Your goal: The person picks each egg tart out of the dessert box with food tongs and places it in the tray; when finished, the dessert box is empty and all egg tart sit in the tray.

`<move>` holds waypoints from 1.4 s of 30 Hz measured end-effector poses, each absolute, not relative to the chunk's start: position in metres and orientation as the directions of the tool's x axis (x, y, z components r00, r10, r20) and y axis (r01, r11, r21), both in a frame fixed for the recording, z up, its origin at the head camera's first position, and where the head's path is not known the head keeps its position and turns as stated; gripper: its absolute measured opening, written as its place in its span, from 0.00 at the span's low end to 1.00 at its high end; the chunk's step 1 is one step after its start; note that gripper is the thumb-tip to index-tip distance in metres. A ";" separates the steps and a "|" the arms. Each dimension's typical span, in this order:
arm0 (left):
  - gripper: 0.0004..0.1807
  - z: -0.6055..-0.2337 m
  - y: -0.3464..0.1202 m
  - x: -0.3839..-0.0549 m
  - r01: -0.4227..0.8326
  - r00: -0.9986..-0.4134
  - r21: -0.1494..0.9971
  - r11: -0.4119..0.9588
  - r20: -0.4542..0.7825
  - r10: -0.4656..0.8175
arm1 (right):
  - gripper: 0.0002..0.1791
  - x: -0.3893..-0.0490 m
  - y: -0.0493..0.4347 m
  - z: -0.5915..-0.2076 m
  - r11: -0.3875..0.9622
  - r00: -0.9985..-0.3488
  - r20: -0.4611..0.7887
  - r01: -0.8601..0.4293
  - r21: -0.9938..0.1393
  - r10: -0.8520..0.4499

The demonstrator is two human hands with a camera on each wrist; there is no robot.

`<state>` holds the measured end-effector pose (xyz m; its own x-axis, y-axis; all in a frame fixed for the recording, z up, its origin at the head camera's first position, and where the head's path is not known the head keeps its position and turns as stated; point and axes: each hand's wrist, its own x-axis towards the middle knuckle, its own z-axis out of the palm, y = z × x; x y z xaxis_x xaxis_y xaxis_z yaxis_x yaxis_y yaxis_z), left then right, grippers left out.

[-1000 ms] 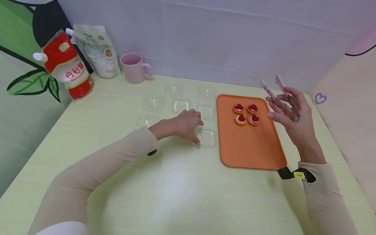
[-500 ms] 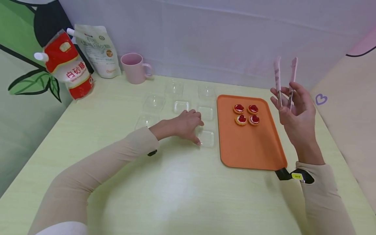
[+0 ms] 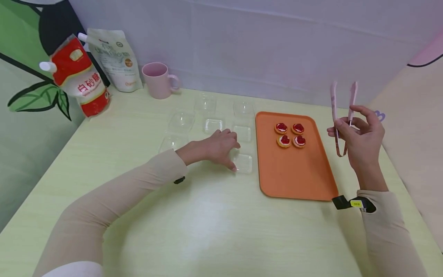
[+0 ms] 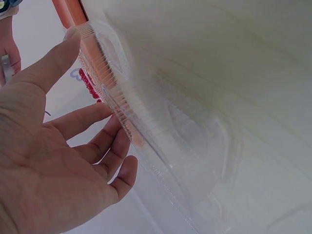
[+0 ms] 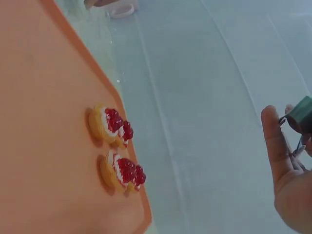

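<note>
My left hand [image 3: 219,148] reaches over the table to a clear plastic container [image 3: 243,163] left of the tray. In the left wrist view, its thumb and index finger rest spread along the container's ribbed rim [image 4: 105,68], the other fingers loosely bent. Right of the orange tray [image 3: 294,173], my right hand [image 3: 365,134] holds pink-tipped tongs [image 3: 334,104] in the air. Their arms point up, spread apart, with nothing between them. Several small tarts [image 3: 284,141] topped with cream and red fruit sit on the tray's far half, clear of both hands.
More clear containers [image 3: 214,125] and domed clear pieces [image 3: 181,121] stand left of the tray. At the back are a pink mug [image 3: 159,80], a white pouch [image 3: 117,63] and a red-and-white sugar bag [image 3: 81,79]. A curtain [image 3: 249,50] hangs behind the table.
The tongs have turned in my right hand from slanting left to pointing up, and that hand has shifted slightly right. My left hand and the tarts have stayed put.
</note>
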<state>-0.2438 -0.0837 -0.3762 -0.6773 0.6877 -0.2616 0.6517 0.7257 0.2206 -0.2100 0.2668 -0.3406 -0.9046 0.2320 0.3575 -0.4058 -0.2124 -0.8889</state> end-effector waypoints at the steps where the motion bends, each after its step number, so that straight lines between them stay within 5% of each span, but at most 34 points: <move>1: 0.42 -0.376 -0.084 -0.244 0.651 -0.677 0.221 0.726 -0.263 0.687 | 0.24 -0.211 0.271 -0.343 -0.195 -0.912 0.339 -0.385 -0.902 0.230; 16: 0.42 -0.377 -0.084 -0.245 0.650 -0.680 0.216 0.728 -0.263 0.685 | 0.23 -0.219 0.348 -0.396 0.184 -0.993 0.042 -0.022 -0.983 0.106; 23: 0.42 -0.378 -0.084 -0.245 0.643 -0.682 0.227 0.732 -0.266 0.681 | 0.20 -0.220 0.367 -0.414 0.631 -0.999 0.004 0.024 -0.775 0.043; 27: 0.42 -0.378 -0.084 -0.245 0.637 -0.686 0.230 0.736 -0.268 0.677 | 0.29 -0.220 0.371 -0.414 0.762 -1.000 0.031 -0.019 -0.648 0.001; 42: 0.42 -0.376 -0.083 -0.244 0.641 -0.683 0.225 0.734 -0.271 0.678 | 0.39 -0.221 0.388 -0.417 0.826 -0.996 -0.078 0.013 -0.563 -0.037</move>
